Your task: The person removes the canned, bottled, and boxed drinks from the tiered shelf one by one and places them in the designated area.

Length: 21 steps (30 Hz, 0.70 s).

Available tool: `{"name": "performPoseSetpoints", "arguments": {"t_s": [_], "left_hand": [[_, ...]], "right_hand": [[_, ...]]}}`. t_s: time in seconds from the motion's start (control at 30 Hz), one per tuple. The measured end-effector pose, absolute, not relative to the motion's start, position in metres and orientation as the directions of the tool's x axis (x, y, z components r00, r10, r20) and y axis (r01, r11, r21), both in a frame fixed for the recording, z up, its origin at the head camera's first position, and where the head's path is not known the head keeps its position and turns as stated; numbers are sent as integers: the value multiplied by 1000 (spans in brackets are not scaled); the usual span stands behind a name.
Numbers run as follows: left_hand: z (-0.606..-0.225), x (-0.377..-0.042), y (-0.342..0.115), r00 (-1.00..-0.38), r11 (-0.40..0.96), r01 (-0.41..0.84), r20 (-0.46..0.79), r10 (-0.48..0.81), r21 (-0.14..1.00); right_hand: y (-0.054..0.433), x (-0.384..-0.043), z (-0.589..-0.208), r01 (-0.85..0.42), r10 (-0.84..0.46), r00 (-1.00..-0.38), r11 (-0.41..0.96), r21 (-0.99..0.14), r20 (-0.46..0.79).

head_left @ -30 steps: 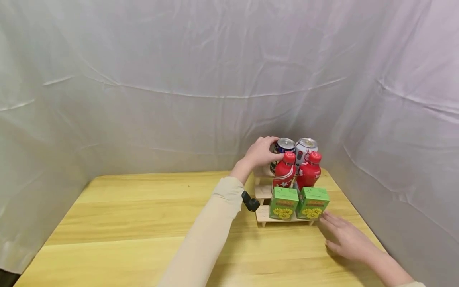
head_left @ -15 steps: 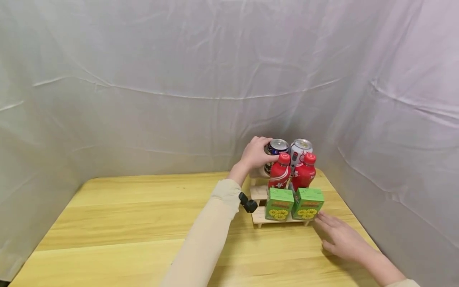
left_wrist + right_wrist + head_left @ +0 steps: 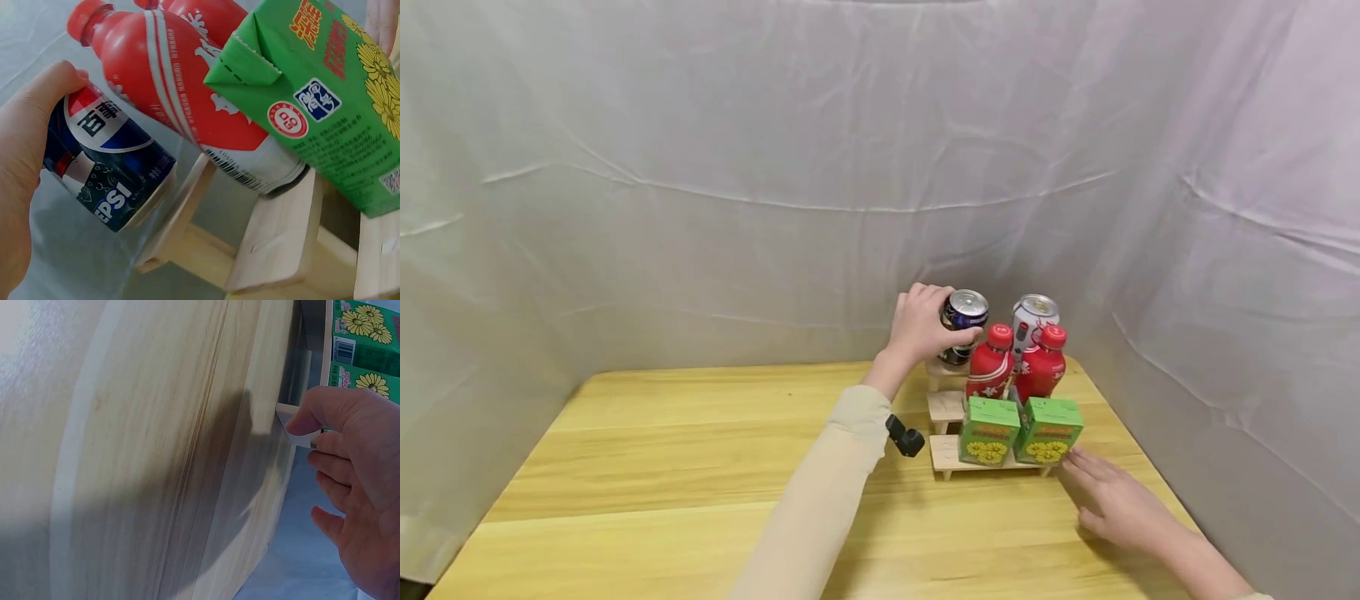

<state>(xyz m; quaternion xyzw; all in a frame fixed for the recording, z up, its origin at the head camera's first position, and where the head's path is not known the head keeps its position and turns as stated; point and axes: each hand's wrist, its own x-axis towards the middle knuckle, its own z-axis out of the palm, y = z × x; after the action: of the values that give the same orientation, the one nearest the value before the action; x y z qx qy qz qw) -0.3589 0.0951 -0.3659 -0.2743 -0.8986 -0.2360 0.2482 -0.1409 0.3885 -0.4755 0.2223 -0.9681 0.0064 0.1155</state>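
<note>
My left hand (image 3: 917, 327) grips a dark blue Pepsi can (image 3: 112, 156) by its upper side, thumb in front. The can is upright at the left of the top step of a small wooden step stand (image 3: 947, 450); in the left wrist view its base shows close over that step's edge. A silver-white can (image 3: 1036, 308) stands to its right. On the middle step are two red bottles (image 3: 991, 367), and on the lowest two green drink cartons (image 3: 989, 433) with yellow flowers. My right hand (image 3: 1123, 504) has its fingers loosely extended at the stand's front right corner (image 3: 297, 428).
The stand sits near the right back corner of a yellow wooden table (image 3: 662, 467). Grey cloth (image 3: 775, 208) hangs behind the table and along both sides. A black wrist camera (image 3: 905, 436) juts from the left sleeve, beside the stand.
My left hand has shifted the Pepsi can to the left, opening a gap between it and the silver-white can. The right hand stays at the stand's corner.
</note>
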Motion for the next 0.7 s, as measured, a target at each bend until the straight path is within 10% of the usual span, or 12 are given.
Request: {"name": "performPoseSetpoints", "arguments": {"t_s": [0.7], "left_hand": [[-348,-327,25,-736,765,576,592,330,290]], "right_hand": [[400,-139,-475,-403,-404,-892,914,46,204]]}}
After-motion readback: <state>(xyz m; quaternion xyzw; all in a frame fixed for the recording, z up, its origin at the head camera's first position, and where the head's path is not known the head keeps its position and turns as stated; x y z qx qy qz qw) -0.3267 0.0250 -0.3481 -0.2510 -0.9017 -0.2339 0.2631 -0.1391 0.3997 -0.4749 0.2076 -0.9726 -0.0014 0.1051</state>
